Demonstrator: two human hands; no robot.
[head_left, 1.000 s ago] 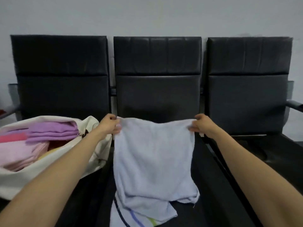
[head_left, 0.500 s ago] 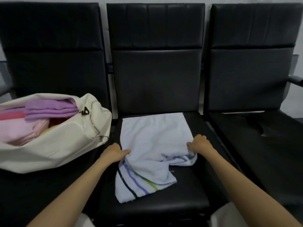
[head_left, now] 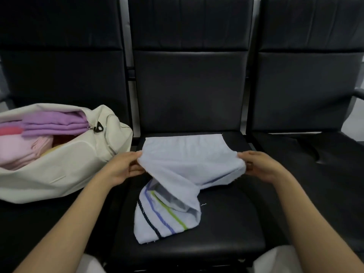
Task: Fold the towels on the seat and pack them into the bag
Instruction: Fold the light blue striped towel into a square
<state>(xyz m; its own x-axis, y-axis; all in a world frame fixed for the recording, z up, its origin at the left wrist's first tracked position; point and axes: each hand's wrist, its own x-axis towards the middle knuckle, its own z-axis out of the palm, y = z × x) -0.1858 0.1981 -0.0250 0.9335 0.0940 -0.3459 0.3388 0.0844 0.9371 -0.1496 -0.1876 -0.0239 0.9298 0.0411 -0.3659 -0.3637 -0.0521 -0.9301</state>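
Observation:
A pale blue towel (head_left: 187, 152) with dark, blue and green stripes at one end lies rumpled on the middle black seat (head_left: 226, 223). Its far edge is flat against the seat back; its striped end bunches toward me. My left hand (head_left: 124, 168) pinches the towel's left side and my right hand (head_left: 260, 166) pinches its right side, both lifting the cloth slightly. A cream bag (head_left: 65, 168) lies open on the left seat, holding folded purple towels (head_left: 53, 123) and pink towels (head_left: 15, 148).
Three black padded seats stand in a row with tall backs. The right seat (head_left: 319, 154) holds nothing. A metal armrest (head_left: 357, 93) shows at the far right edge. My pale trouser legs show at the bottom.
The towel was held up by its top corners, then laid on the seat. My hands have since moved to its sides and pinch them, lifting the middle.

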